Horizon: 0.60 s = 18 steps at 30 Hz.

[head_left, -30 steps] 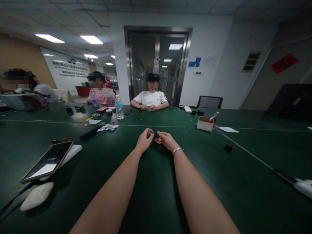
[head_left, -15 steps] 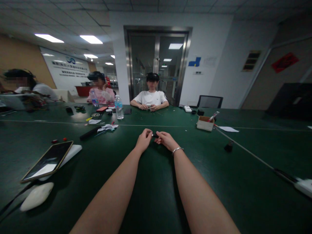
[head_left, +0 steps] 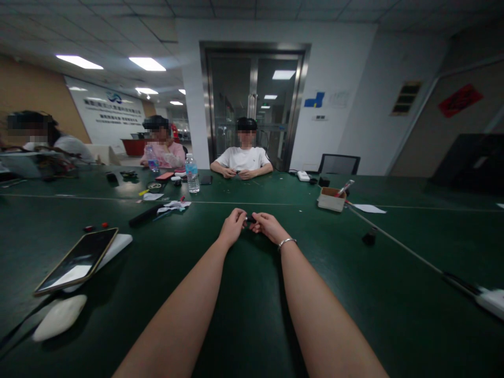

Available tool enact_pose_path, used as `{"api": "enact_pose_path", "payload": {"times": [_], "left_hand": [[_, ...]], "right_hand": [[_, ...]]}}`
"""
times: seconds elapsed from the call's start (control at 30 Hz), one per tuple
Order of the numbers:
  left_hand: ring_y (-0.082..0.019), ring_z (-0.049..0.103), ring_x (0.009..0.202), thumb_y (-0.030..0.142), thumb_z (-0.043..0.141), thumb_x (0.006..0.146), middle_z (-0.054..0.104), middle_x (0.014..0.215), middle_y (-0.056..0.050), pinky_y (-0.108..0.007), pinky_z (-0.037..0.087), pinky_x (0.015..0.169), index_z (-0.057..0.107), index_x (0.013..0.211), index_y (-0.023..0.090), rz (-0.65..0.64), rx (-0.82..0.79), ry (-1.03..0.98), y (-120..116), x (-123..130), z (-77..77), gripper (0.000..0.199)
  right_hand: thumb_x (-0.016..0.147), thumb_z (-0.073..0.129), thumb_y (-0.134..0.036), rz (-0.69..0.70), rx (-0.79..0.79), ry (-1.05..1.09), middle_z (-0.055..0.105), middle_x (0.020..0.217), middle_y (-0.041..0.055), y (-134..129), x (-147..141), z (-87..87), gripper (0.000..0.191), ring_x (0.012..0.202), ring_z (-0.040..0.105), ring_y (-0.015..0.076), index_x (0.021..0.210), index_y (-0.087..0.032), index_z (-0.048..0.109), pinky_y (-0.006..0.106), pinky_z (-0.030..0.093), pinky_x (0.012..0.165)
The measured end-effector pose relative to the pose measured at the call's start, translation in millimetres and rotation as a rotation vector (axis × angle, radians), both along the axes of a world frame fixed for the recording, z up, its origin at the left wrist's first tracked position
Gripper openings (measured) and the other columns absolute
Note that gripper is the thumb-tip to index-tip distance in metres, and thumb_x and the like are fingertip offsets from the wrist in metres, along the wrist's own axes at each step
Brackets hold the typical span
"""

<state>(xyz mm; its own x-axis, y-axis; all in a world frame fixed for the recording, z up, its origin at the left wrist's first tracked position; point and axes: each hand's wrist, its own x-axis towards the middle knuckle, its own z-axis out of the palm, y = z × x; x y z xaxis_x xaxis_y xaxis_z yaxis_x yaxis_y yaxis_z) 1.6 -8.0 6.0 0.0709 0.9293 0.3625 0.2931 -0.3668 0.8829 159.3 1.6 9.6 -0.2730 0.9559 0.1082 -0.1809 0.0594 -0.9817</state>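
Over the middle of the green table [head_left: 252, 294], my two hands meet at a small black piece with a shiny silvery end [head_left: 249, 220]. It is too small for me to tell its kind. My left hand [head_left: 235, 224] has its fingers closed at the silvery end. On the other side, my right hand [head_left: 268, 226] pinches the black part between thumb and fingers, with a bracelet [head_left: 286, 242] round the wrist. The fingers cover much of the piece.
To the left lie a phone [head_left: 79, 260] on a white object and a white mouse-shaped item [head_left: 61, 317]. A water bottle [head_left: 192, 173] stands beyond, and a small box [head_left: 332, 200] and a black clip [head_left: 369, 237] are to the right. A co-worker [head_left: 244, 160] sits opposite.
The black piece has tilted slightly between my fingers and shows a little more. My arms stay in place. The hands of the co-worker opposite have shifted slightly.
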Motion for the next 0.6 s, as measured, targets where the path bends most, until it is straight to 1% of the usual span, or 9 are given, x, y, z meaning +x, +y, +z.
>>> {"api": "enact_pose_path", "payload": {"times": [0.1, 0.17, 0.23, 0.33, 0.47, 0.6], "left_hand": [[-0.012, 0.056, 0.068, 0.038, 0.046, 0.083, 0.06, 0.077, 0.0, -0.023, 0.042, 0.061, 0.054, 0.096, 0.022, 0.014, 0.012, -0.001, 0.5, -0.4, -0.1, 0.022], [-0.012, 0.055, 0.066, 0.04, 0.044, 0.084, 0.06, 0.076, 0.0, -0.023, 0.042, 0.06, 0.055, 0.095, 0.021, 0.019, 0.01, 0.002, 2.2, -0.5, -1.1, 0.024], [-0.012, 0.055, 0.066, 0.039, 0.045, 0.084, 0.059, 0.076, 0.0, -0.024, 0.042, 0.062, 0.055, 0.092, 0.021, 0.041, 0.047, 0.022, 4.4, -0.6, -2.4, 0.023], [-0.012, 0.056, 0.072, 0.033, 0.05, 0.082, 0.061, 0.081, -0.001, -0.024, 0.042, 0.067, 0.057, 0.09, 0.02, 0.08, 0.119, 0.036, 6.9, -1.1, -4.6, 0.017], [-0.012, 0.054, 0.063, 0.036, 0.046, 0.084, 0.06, 0.074, 0.0, -0.024, 0.042, 0.061, 0.057, 0.092, 0.02, 0.068, 0.073, 0.009, 7.7, -1.8, -6.1, 0.021], [-0.012, 0.055, 0.067, 0.032, 0.052, 0.081, 0.061, 0.079, -0.001, -0.023, 0.042, 0.063, 0.057, 0.092, 0.02, 0.073, 0.087, -0.01, 6.4, -1.6, -4.7, 0.017]], "right_hand": [[0.076, 0.069, -0.04, -0.003, 0.002, -0.004, 0.065, 0.059, 0.0055, 0.3, 0.1, -0.3, 0.029, 0.047, 0.057, 0.0088, 0.073, -0.014, 0.058, 0.018, 0.047, 0.045], [0.077, 0.068, -0.039, -0.002, 0.003, -0.002, 0.066, 0.059, 0.0056, 0.4, 0.0, -0.3, 0.028, 0.047, 0.058, 0.0087, 0.074, -0.014, 0.058, 0.018, 0.047, 0.045], [0.078, 0.068, -0.038, 0.001, -0.002, -0.009, 0.066, 0.059, 0.006, 0.7, -0.1, -0.3, 0.027, 0.046, 0.058, 0.0084, 0.075, -0.013, 0.058, 0.017, 0.047, 0.045], [0.079, 0.066, -0.037, 0.003, -0.007, -0.016, 0.067, 0.059, 0.0062, 1.1, -0.2, -0.3, 0.026, 0.046, 0.058, 0.008, 0.076, -0.013, 0.058, 0.017, 0.046, 0.045], [0.079, 0.067, -0.037, 0.002, 0.004, -0.012, 0.066, 0.059, 0.0056, 0.6, -0.4, 0.0, 0.027, 0.045, 0.057, 0.008, 0.075, -0.013, 0.057, 0.017, 0.046, 0.044], [0.079, 0.067, -0.037, -0.005, -0.006, -0.021, 0.067, 0.059, 0.0057, 0.4, -0.4, 0.2, 0.026, 0.046, 0.057, 0.0082, 0.075, -0.013, 0.058, 0.017, 0.046, 0.044]]}}
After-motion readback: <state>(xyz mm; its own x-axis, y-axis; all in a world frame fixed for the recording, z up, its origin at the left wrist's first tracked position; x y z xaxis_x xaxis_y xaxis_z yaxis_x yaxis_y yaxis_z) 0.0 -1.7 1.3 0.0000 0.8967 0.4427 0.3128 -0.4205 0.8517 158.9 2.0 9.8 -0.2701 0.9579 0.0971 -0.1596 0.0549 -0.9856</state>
